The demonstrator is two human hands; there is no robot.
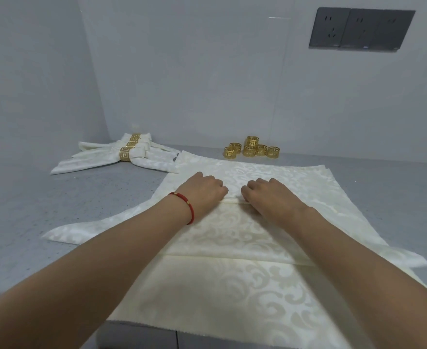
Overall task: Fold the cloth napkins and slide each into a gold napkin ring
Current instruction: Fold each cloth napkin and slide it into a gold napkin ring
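Hands both down on our cream damask cloth napkin [245,172]: left hand [202,188] and right hand [270,197] pinching its folded edge, loose gold napkin rings [251,148] behind.

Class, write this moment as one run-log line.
stage: folding | left hand and right hand: pinching fold in top napkin | loose gold rings: untouched | finished napkins: ringed, far left

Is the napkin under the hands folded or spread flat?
Partly folded. The napkin has a raised fold pinched by the left hand and right hand; the rest lies spread.
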